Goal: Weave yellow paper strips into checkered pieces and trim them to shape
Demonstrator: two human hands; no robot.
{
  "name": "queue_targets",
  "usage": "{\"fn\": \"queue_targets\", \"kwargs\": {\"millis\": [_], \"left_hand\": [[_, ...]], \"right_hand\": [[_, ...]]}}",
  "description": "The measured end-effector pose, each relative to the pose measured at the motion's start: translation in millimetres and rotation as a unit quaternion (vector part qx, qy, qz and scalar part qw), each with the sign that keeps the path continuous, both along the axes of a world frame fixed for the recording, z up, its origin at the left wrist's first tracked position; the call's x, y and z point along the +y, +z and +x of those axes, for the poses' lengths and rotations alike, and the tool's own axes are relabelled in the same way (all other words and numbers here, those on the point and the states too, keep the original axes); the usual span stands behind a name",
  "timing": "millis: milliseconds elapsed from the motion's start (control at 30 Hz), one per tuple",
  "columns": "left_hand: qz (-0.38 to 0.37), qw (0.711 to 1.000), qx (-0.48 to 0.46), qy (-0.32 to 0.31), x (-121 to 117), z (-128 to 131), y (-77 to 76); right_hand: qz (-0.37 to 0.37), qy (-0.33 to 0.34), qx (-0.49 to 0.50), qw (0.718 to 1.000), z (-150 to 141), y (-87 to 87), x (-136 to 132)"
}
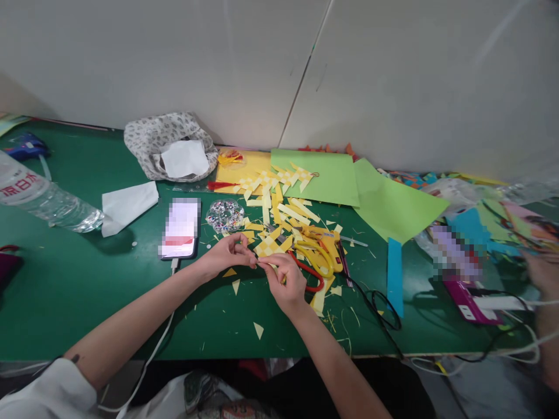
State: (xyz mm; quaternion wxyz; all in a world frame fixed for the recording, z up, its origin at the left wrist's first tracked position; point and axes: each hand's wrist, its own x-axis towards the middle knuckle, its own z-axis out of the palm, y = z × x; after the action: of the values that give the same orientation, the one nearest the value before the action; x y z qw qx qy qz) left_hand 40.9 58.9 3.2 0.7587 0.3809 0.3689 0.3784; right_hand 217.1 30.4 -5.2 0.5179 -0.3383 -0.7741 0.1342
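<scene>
At the centre of the frame, just below the middle, the left hand (227, 254) and the right hand (286, 282) meet over the green table (87, 291). The fingers (244, 256) of the left hand are drawn together in a pinch, thumb against fingertips, on the near end of a thin pale yellow paper strip (263, 263). The fingers (268, 262) of the right hand are also curled close, pinching the same strip from the other side, so the two pinches nearly touch. The strip lies just at the lower edge of a woven yellow paper piece (269, 244), which rests on the table right above the hands. To the right of the right hand lie yellow-handled scissors (318, 256) over red-handled ones (311, 276). Left of the left hand a phone (180, 228) lies flat, with a round tray of googly eyes (225, 215) beside it. Green paper sheets (349, 186) lie toward the upper right, and a water bottle (39, 198) lies on its side at the far left.
</scene>
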Motion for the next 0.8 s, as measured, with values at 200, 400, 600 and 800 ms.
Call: {"fn": "queue_targets", "kwargs": {"millis": [200, 400, 600, 800], "left_hand": [[0.004, 1.0, 0.0, -0.001, -0.3, 0.3, -0.7], [0.007, 1.0, 0.003, -0.002, -1.2, -0.6, -2.4], [0.009, 1.0, 0.008, -0.012, -0.8, -1.1, -2.4], [0.022, 1.0, 0.002, -0.02, -0.9, -0.2, 0.5]], "right_hand": [[-0.002, 0.003, -0.001, 1.0, 0.1, -1.2, -0.2], [0.001, 0.004, 0.001, 1.0, -0.2, -0.7, -0.2], [-0.003, 0.011, 0.002, 1.0, 0.4, -3.7, -0.7], [-0.008, 0.01, -0.013, 1.0, 0.8, -6.8, -1.3]]}}
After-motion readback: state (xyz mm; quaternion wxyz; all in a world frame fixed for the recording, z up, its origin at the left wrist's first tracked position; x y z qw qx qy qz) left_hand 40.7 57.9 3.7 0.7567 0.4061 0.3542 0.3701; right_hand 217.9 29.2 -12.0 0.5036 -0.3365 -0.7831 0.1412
